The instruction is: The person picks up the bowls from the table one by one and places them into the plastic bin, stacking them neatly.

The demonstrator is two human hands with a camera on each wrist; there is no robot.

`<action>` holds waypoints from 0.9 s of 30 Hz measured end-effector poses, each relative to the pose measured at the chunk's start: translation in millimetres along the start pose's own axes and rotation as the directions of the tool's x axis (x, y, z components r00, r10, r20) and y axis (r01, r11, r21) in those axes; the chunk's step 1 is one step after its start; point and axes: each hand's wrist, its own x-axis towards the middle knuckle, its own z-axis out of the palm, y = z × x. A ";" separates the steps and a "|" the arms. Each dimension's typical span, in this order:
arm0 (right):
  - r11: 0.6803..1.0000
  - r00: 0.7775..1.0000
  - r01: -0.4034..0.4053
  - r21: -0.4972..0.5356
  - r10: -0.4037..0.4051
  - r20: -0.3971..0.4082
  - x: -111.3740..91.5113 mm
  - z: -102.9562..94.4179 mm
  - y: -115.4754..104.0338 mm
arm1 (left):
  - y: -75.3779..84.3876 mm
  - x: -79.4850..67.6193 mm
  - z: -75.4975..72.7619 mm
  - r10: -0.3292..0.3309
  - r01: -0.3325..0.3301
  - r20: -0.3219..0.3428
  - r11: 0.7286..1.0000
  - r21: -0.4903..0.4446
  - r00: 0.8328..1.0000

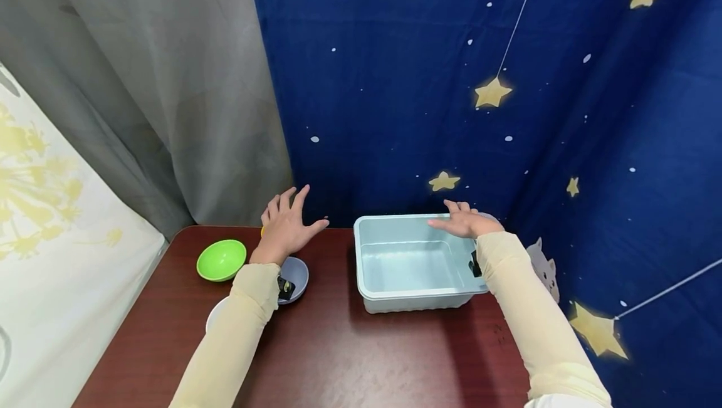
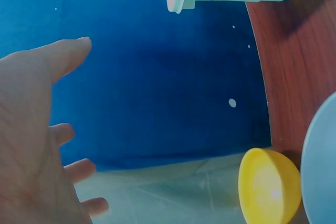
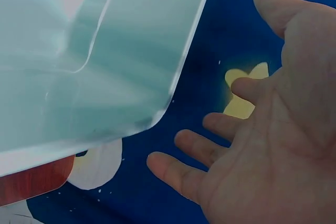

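My left hand (image 1: 284,226) is raised over the bowls on the left of the table, fingers spread, holding nothing. Under it is a blue-grey bowl (image 1: 299,273), partly hidden by the wrist. A yellow bowl (image 2: 268,187) shows beside that bowl in the left wrist view; in the head view the hand covers nearly all of it. My right hand (image 1: 465,221) hovers above the right side of a light blue plastic basin (image 1: 361,270), its fingers extended and nothing in them. In the right wrist view the hand stands apart from the basin's rim (image 3: 181,72).
A green bowl (image 1: 222,260) sits at the table's left. The left forearm partly covers a white bowl (image 1: 215,315). Behind the brown table (image 1: 350,358) hang a grey curtain (image 1: 225,145) and a blue starry curtain (image 1: 395,113).
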 end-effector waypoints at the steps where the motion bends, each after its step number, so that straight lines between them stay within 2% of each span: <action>1: 1.000 1.000 -0.002 0.000 0.002 0.006 -1.0 -0.2 3.0 | -1.1 -1.7 -0.2 -0.003 0.003 0.001 1.000 0.000 1.000; 10: 0.998 1.000 0.004 0.056 -0.004 0.002 -10.4 4.5 25.8 | -16.7 -18.1 0.8 -0.045 0.045 -0.001 0.998 -0.036 0.999; 13: 0.994 1.000 0.022 0.108 -0.023 0.008 -12.1 7.7 32.6 | -21.8 -22.7 3.7 -0.060 0.060 -0.001 0.998 -0.036 0.998; 21: 0.964 0.994 0.105 0.244 -0.105 -0.017 -14.1 13.1 46.9 | -29.5 -36.3 8.4 -0.079 0.078 -0.030 0.997 -0.026 0.996; 27: 0.933 0.994 0.093 0.348 -0.105 0.017 -13.8 16.6 54.0 | -38.3 -45.4 8.8 -0.096 0.095 -0.043 0.995 -0.019 0.994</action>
